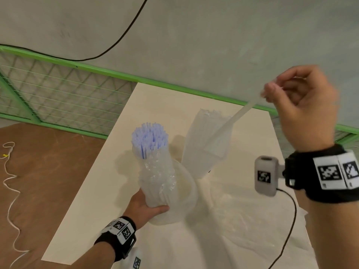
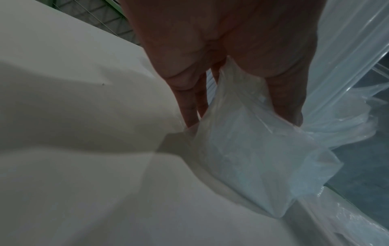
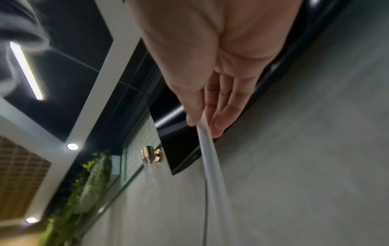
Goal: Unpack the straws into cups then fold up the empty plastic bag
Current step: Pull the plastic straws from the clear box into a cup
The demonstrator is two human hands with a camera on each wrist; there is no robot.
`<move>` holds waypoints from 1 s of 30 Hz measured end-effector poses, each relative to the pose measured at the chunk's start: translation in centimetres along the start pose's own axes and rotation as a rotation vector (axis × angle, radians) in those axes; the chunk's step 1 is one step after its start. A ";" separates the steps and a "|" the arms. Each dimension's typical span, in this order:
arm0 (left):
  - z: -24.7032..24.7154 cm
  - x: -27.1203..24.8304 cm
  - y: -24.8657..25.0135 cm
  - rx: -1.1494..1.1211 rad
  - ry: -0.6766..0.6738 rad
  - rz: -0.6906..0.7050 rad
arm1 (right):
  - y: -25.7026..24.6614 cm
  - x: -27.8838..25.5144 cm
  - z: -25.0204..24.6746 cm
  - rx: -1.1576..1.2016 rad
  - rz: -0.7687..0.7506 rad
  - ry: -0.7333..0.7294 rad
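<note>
Two straw bundles visible. Left hand [image 1: 144,207] grips base of crinkled clear plastic bag [image 1: 158,177] holding white-blue straws [image 1: 148,139], upright beside translucent cup [image 1: 186,189] on pale worktop [image 1: 108,183]. Right hand [image 1: 303,105] pinches single translucent straw [image 1: 236,116], raised. Unpacking incomplete; folding pending.

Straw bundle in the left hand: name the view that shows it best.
Head view: the whole straw bundle stands upright in its wrap, tips exposed, left hand gripping its base. Left wrist view shows only crumpled plastic at the fingers; right wrist view shows none of it.
</note>
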State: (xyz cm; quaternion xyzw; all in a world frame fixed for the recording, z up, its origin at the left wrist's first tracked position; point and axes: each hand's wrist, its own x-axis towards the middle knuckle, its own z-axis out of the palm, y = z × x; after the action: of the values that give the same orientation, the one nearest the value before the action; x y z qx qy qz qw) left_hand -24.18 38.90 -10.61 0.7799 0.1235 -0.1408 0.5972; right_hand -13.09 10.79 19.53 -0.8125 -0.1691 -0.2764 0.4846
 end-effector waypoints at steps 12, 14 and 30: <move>0.1 -0.1 0.1 -0.007 0.009 -0.024 | 14.7 -4.9 5.9 -0.513 0.056 -0.277; 0.1 -0.1 0.2 -0.005 0.008 -0.028 | 15.6 -5.5 5.9 -0.539 0.034 -0.265; 0.5 -0.5 1.3 0.041 0.005 0.064 | 1.6 -17.1 12.5 -0.125 0.108 -0.626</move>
State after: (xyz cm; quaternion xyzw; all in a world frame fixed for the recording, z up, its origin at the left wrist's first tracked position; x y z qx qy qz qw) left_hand -24.27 38.11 -9.40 0.7960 0.0972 -0.1223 0.5848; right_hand -22.16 20.98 3.24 -0.8939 -0.2496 0.0033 0.3723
